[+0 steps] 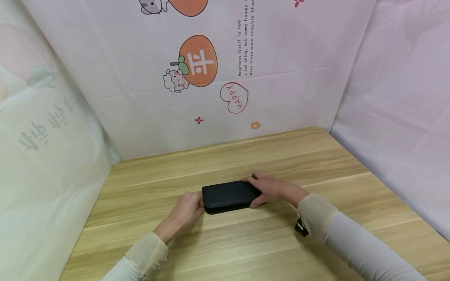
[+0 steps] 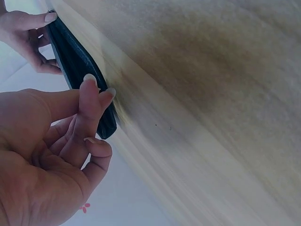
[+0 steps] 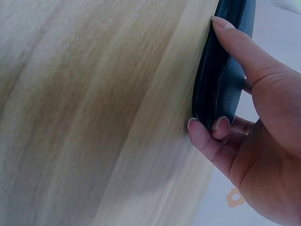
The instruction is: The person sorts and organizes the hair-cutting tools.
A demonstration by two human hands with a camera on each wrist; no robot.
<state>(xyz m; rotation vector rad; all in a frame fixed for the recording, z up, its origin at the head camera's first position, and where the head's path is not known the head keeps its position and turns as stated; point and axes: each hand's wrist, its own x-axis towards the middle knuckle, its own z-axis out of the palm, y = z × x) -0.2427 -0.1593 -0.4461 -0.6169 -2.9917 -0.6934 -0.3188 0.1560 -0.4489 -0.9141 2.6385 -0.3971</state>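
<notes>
A black zip case [image 1: 228,194], flat with rounded corners and a smooth leather-like cover, is on the wooden table. My left hand [image 1: 186,210] is at its near left corner. In the left wrist view the thumb and forefinger pinch together at the zip edge, the other fingers curled; the zipper pull between the fingertips is mostly hidden. My right hand [image 1: 268,188] grips the right end, thumb on the near edge and fingers over the far side. The right wrist view shows the case's zipped side [image 3: 214,80] between thumb and fingertips.
The wood-grain table [image 1: 158,175] reaches back to a printed cloth [image 1: 147,117]. Pale cloth hangs on the left [image 1: 45,164] and right [image 1: 397,117]. A small black object [image 1: 301,227] shows beside the right cuff.
</notes>
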